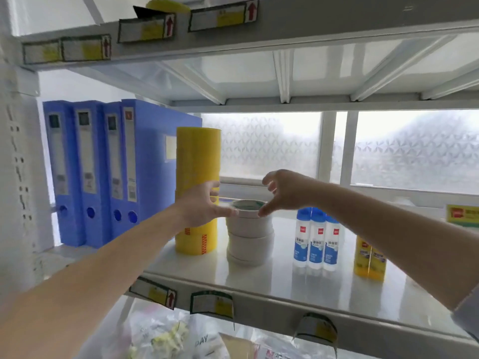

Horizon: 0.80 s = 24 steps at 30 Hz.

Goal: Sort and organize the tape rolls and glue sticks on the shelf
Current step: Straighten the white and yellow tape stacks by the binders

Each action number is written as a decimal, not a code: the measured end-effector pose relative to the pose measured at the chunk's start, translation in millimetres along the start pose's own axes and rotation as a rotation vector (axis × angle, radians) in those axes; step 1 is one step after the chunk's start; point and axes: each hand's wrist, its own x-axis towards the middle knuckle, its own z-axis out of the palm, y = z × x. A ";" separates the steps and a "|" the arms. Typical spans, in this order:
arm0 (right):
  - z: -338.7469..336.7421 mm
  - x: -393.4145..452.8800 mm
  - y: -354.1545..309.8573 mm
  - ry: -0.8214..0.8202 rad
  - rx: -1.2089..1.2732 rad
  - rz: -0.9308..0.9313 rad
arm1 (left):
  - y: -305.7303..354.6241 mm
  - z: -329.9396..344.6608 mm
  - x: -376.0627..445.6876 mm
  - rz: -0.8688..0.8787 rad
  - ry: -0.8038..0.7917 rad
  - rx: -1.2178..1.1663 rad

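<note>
Both hands are spread loosely, grasping nothing: the white tape stack (250, 233), axis upright, is flanked between left hand (204, 207) and right hand (283, 193), fingertips at its top rim.

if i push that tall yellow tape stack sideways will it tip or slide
The yellow tape stack is tall and narrow, so a high push probably tips it. It looks like separate rolls, so upper ones may shear off. The glossy shelf suggests a low push would slide it.
</note>
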 end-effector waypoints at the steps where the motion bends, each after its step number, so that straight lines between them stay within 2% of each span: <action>1: 10.6 1.4 -4.0 -0.015 0.012 0.032 | -7.8 5.9 -1.1 -0.033 -0.018 -0.037; 6: 57.9 -1.1 -3.9 -0.064 0.013 0.193 | -38.7 41.3 -2.4 -0.108 -0.064 -0.150; 10: 88.6 4.6 9.6 0.033 0.164 0.183 | -46.6 65.2 2.4 -0.103 -0.061 -0.281; 13: 107.3 2.5 15.3 0.053 0.365 0.252 | -54.4 78.3 8.6 -0.043 0.011 -0.356; 19: 134.2 -3.6 19.4 0.234 0.630 0.227 | -57.0 89.7 8.6 0.070 0.104 -0.341; 24: 144.8 -5.3 21.8 0.336 0.712 0.194 | -57.1 93.1 8.1 0.101 0.127 -0.336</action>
